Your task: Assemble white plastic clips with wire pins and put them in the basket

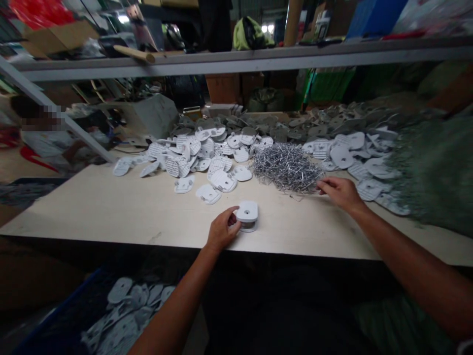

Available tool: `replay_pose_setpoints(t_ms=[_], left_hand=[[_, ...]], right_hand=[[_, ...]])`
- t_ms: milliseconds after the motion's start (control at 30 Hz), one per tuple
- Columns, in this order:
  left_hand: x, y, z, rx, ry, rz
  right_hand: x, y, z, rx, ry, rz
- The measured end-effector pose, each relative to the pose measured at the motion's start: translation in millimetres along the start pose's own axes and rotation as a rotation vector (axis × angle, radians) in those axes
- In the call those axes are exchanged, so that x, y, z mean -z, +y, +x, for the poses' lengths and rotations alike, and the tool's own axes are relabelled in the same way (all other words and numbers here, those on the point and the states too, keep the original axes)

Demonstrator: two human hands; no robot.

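My left hand (222, 229) is curled round a small white plastic piece (247, 213) that rests on the pale table (111, 207) near its front edge. My right hand (339, 191) reaches to the right edge of a heap of thin metal pins (286, 166), fingers pinched together at the pins; what they hold is too small to make out. Behind both hands lies a spread of flat white plastic plates (207, 155).
More white and grey plates (354, 148) pile up at the right and back. A blue bin (121, 310) with several plates sits below the table at the left. A metal shelf rail (236, 61) crosses above. Another person (48, 138) sits at the far left.
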State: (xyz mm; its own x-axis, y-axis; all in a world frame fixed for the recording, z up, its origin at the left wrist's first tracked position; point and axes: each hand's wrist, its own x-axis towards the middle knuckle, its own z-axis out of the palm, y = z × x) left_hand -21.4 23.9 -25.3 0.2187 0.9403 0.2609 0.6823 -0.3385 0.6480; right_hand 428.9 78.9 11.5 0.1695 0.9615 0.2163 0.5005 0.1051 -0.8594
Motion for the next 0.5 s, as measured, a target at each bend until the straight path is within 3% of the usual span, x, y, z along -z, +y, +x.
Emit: replay_pose_setpoints(t_ms=[167, 300, 367, 500], left_hand=[[-1.1, 3.7, 1.6, 0.001, 0.018, 0.082], [-2.7, 4.1, 2.3, 0.025, 0.036, 0.127], [-4.3, 5.0, 2.5, 0.047, 0.059, 0.152], [-11.4, 12.2, 3.7, 0.098, 0.104, 0.207]], right_hand=[[24.7, 11.9, 7.2, 0.090, -0.026, -0.172], [41.7, 21.1, 9.3, 0.098, 0.082, -0.229], [37.4, 19.5, -2.1, 0.147, 0.049, -0.252], [7.0, 9.8, -39.3, 0.277, -0.173, -0.395]])
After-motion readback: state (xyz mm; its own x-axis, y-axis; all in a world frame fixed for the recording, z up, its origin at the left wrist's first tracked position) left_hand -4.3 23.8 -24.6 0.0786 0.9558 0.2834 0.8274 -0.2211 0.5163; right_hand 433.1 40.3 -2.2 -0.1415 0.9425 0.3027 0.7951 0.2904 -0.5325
